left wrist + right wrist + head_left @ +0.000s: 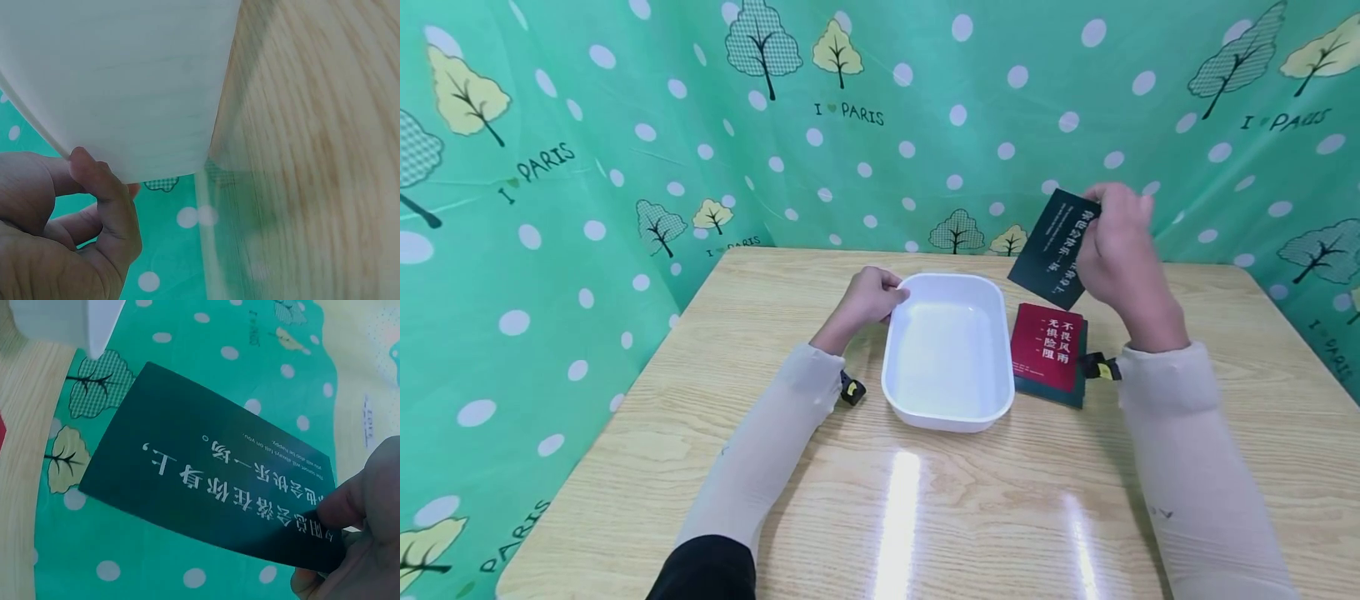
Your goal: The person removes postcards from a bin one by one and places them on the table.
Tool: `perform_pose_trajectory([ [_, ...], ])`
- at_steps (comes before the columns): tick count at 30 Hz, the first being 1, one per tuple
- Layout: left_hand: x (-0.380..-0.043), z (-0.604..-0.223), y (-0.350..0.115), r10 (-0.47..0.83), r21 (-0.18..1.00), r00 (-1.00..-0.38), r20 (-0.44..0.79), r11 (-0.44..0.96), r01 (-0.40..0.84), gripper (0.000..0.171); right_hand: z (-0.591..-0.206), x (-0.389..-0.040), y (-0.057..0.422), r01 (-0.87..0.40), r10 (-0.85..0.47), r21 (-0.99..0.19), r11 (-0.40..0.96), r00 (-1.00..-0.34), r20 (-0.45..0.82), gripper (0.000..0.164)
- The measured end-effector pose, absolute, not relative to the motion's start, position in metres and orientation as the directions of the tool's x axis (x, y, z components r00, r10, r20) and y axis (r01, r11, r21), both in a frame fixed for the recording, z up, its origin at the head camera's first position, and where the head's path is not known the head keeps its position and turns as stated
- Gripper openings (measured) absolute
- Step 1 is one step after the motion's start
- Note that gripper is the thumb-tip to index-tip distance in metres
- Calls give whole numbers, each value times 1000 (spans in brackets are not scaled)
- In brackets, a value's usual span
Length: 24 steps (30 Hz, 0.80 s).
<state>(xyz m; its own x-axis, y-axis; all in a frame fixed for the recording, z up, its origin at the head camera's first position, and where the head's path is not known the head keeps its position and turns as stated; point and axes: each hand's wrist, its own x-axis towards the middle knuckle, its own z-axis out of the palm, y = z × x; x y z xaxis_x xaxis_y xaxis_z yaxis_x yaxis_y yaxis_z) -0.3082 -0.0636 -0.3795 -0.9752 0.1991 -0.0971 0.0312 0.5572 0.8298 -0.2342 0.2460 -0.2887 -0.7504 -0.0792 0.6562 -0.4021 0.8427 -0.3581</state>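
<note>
A white rectangular plastic tub (951,354) stands on the table, with nothing inside it. My left hand (874,297) grips its far left rim; in the left wrist view the fingers (115,206) curl at the edge of the tub's side wall (125,94). My right hand (1120,242) pinches a dark green card (1051,254) by one end and holds it raised behind the stack. White Chinese lettering and small English print cover the card (206,469) in the right wrist view. Below it, a red card (1047,350) lies on top of dark green cards (1075,398), right beside the tub.
The light wood table (790,333) ends at a green dotted curtain (865,183) printed with trees. Dark straps with small yellow marks (1101,367) sit at the wrists. Bright light reflections (898,508) streak the front of the table.
</note>
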Motion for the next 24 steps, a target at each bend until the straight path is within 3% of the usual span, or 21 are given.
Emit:
perform_pose_trajectory([
  [12, -308, -381, -64, 190, 809, -977, -95, 586, 35, 26, -299, -246, 269, -174, 37, -506, 845, -924, 381, 42],
  [16, -308, -381, -64, 191, 812, -978, -87, 582, 41, 26, -307, -251, 274, -156, 10, -511, 846, -951, 308, 46],
  [24, -308, -380, -64, 201, 822, -976, -80, 568, 50, 24, -326, -258, 276, -166, -72, -560, 812, -980, 185, 38],
])
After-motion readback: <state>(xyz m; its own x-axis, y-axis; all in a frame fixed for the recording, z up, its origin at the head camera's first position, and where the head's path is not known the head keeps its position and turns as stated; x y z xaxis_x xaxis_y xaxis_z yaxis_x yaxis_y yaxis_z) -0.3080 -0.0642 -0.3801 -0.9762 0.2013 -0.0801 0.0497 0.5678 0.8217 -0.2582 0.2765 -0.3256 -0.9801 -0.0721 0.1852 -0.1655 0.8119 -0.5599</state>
